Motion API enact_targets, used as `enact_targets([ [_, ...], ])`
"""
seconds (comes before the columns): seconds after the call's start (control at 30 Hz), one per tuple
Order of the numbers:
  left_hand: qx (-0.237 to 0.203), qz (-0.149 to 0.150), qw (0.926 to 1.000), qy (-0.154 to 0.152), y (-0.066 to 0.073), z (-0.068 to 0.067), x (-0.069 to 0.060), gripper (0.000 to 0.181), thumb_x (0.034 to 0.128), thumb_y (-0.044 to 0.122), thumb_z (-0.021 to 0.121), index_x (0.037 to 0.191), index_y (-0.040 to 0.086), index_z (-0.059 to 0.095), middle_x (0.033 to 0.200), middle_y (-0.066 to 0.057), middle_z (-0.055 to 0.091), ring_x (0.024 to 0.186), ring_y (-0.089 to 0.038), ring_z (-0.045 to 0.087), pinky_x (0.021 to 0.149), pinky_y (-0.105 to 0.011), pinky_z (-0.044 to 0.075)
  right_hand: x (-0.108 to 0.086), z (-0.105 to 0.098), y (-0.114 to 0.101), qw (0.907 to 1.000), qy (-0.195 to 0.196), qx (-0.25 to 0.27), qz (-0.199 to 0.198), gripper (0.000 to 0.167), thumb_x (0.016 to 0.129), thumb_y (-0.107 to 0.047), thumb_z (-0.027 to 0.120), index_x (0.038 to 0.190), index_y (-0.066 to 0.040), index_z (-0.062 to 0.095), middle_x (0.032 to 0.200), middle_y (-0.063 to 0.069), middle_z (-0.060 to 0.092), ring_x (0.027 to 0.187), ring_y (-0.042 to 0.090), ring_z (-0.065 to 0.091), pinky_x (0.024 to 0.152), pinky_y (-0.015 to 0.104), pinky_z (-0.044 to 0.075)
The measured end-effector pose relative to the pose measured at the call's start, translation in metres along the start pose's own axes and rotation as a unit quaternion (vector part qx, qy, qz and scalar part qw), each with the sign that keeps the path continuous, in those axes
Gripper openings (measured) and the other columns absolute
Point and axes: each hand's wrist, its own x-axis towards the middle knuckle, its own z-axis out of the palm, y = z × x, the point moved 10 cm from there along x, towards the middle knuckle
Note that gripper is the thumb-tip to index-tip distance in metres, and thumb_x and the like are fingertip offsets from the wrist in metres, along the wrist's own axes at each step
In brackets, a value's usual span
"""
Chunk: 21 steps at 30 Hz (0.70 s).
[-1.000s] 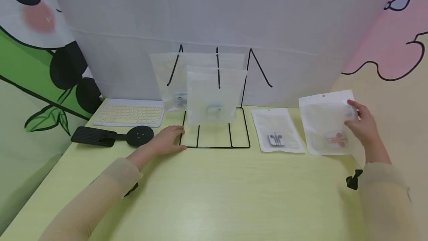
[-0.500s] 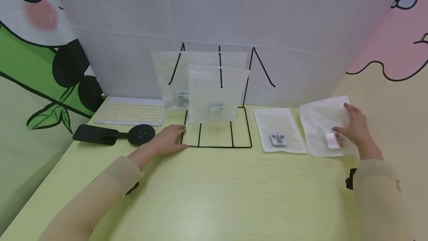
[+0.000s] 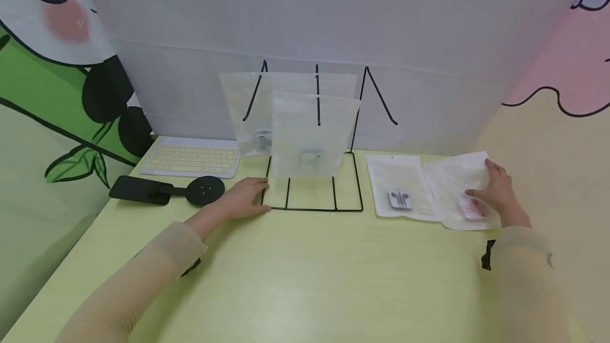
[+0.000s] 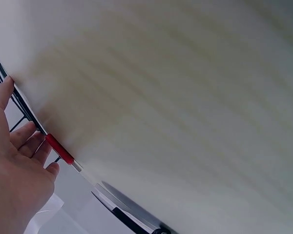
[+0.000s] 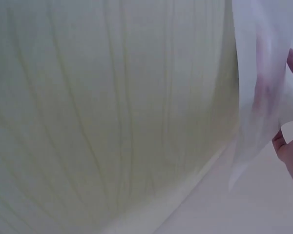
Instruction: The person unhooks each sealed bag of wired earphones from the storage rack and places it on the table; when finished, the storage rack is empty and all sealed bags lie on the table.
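In the head view my left hand (image 3: pixel 238 199) touches the left side of the black wire rack (image 3: pixel 314 210), thumb and fingers spread; the left wrist view shows the same hand (image 4: pixel 19 165) at the wire. Two translucent bags hang on the rack, a front bag (image 3: pixel 310 126) partly covering a rear bag (image 3: pixel 238 99). At the right, my right hand (image 3: pixel 498 189) pinches the right edge of a white bag (image 3: pixel 452 179) with a pink item inside. This bag lies against a flat bag (image 3: pixel 393 173) holding white earphones (image 3: pixel 399 199). The right wrist view shows the pinched bag (image 5: pixel 249 97) hanging down.
A white keyboard (image 3: pixel 190 159) lies at the back left, with a black item with a round disc (image 3: pixel 205 191) in front of it, near my left hand. Behind the table hangs a pale cloth (image 3: pixel 429 25). The table's right edge is near my right hand.
My right hand has moved left and lowered the bag with the pink item from upright to nearly flat, beside the earphone bag. My left hand has stayed at the rack.
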Motion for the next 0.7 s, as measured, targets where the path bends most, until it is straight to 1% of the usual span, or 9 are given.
enact_targets([
  [0.13, -0.003, -0.002, 1.0, 0.0, 0.0, 0.001, 0.0, 0.069, 0.0848, 0.045, 0.066, 0.133, -0.002, 0.051, 0.144, -0.017, 0.042, 0.134, -0.035, 0.036, 0.114, -0.05, 0.025, -0.003, 0.003, 0.005, 0.9997, -0.006, 0.006, 0.024, 0.104, 0.079, -0.018, 0.074, 0.148, 0.005, 0.0, 0.144, 0.043, 0.005, 0.124, 0.065, 0.011, 0.1, 0.074, 0.018],
  [0.2, -0.003, -0.001, 1.0, 0.001, 0.001, 0.0, 0.0, 0.069, 0.0847, 0.044, 0.066, 0.133, -0.002, 0.051, 0.144, -0.018, 0.042, 0.134, -0.035, 0.037, 0.114, -0.05, 0.024, -0.005, 0.003, 0.006, 0.9995, -0.006, 0.011, 0.028, 0.102, 0.08, -0.019, 0.073, 0.149, 0.002, 0.002, 0.145, 0.041, 0.003, 0.124, 0.066, 0.01, 0.098, 0.076, 0.019],
  [0.3, -0.002, 0.001, 1.0, 0.001, 0.002, -0.001, 0.0, 0.068, 0.0846, 0.044, 0.067, 0.132, -0.002, 0.051, 0.144, -0.018, 0.043, 0.133, -0.035, 0.037, 0.114, -0.05, 0.024, -0.008, 0.002, 0.007, 0.9996, -0.007, 0.016, 0.023, 0.098, 0.081, -0.021, 0.073, 0.15, -0.001, 0.005, 0.147, 0.038, 0.001, 0.124, 0.067, 0.009, 0.093, 0.079, 0.02],
  [0.4, 0.002, 0.007, 1.0, 0.003, 0.003, -0.002, 0.0, 0.068, 0.0846, 0.044, 0.067, 0.132, -0.003, 0.052, 0.143, -0.019, 0.043, 0.132, -0.036, 0.038, 0.114, -0.051, 0.026, -0.01, 0.002, 0.006, 0.9999, -0.014, 0.009, 0.002, 0.094, 0.082, -0.023, 0.072, 0.149, 0.001, 0.01, 0.149, 0.036, 0.002, 0.123, 0.067, 0.01, 0.091, 0.08, 0.02],
  [0.47, 0.0, 0.006, 1.0, 0.003, 0.002, -0.002, 0.001, 0.069, 0.0844, 0.044, 0.067, 0.132, -0.003, 0.052, 0.143, -0.019, 0.043, 0.132, -0.036, 0.038, 0.114, -0.05, 0.026, -0.011, 0.003, 0.004, 0.9995, -0.027, 0.004, -0.013, 0.092, 0.082, -0.025, 0.072, 0.148, 0.002, 0.014, 0.149, 0.036, 0.004, 0.123, 0.068, 0.01, 0.091, 0.08, 0.019],
  [0.53, 0.003, 0.007, 1.0, 0.005, 0.002, -0.002, 0.001, 0.069, 0.0845, 0.044, 0.067, 0.132, -0.003, 0.052, 0.143, -0.019, 0.044, 0.132, -0.036, 0.039, 0.114, -0.05, 0.026, -0.014, 0.007, 0.003, 0.9984, -0.049, -0.003, -0.027, 0.091, 0.082, -0.028, 0.073, 0.147, 0.002, 0.018, 0.148, 0.037, 0.006, 0.124, 0.068, 0.009, 0.092, 0.08, 0.017],
  [0.6, 0.006, 0.008, 0.9999, 0.005, 0.002, -0.003, 0.001, 0.068, 0.0845, 0.044, 0.067, 0.131, -0.004, 0.052, 0.142, -0.019, 0.044, 0.132, -0.036, 0.039, 0.113, -0.051, 0.026, -0.016, 0.012, -0.001, 0.9962, -0.078, -0.006, -0.039, 0.091, 0.08, -0.031, 0.075, 0.146, 0.002, 0.022, 0.146, 0.038, 0.01, 0.126, 0.066, 0.01, 0.093, 0.079, 0.016],
  [0.7, 0.01, 0.009, 0.9999, 0.004, 0.003, -0.003, 0.0, 0.068, 0.0846, 0.044, 0.067, 0.131, -0.004, 0.052, 0.142, -0.019, 0.044, 0.131, -0.036, 0.039, 0.113, -0.051, 0.026, -0.022, 0.022, -0.005, 0.9909, -0.127, 0.0, -0.045, 0.09, 0.079, -0.034, 0.076, 0.144, 0.003, 0.027, 0.144, 0.039, 0.018, 0.126, 0.062, 0.019, 0.095, 0.076, 0.021],
])
